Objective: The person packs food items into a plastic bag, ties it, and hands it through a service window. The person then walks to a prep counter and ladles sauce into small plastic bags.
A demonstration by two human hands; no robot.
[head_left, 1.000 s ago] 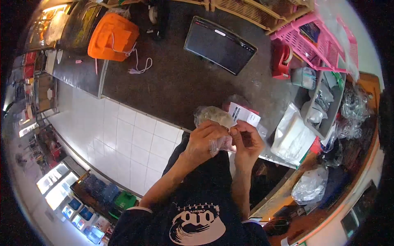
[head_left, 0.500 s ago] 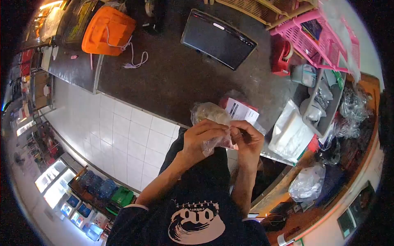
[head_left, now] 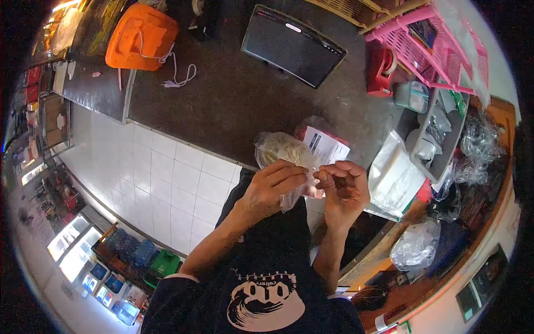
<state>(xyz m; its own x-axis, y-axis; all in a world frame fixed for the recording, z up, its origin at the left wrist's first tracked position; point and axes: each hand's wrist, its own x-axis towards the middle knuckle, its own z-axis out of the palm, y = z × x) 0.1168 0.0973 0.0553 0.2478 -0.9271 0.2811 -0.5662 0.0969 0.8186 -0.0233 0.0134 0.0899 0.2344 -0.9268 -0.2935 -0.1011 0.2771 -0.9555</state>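
A clear plastic bag [head_left: 272, 149] with pale contents hangs at the table's front edge, close to my body. My left hand [head_left: 272, 186] is closed around the gathered part of it, and a loose end of film sticks out below the fingers. Thumb and forefinger of my right hand [head_left: 346, 192] are pinched at the bag's right side, with the other fingers curled above the palm. What exactly lies between those fingertips is small and partly hidden. Just behind the hands, a printed white paper [head_left: 328, 149] lies over a red plastic-wrapped item [head_left: 306, 129].
On the dark table [head_left: 222, 106] are a black flat device [head_left: 292, 47], an orange container [head_left: 142, 39] with a cord, and a red tape dispenser [head_left: 380, 72]. At right stand a pink basket [head_left: 445, 50], a grey bin [head_left: 425, 153] and white plastic sheets [head_left: 392, 175].
My right hand has shifted slightly right, and its fingers have opened out a little from the bag's neck. My left hand keeps its grip. The view has tilted slightly.
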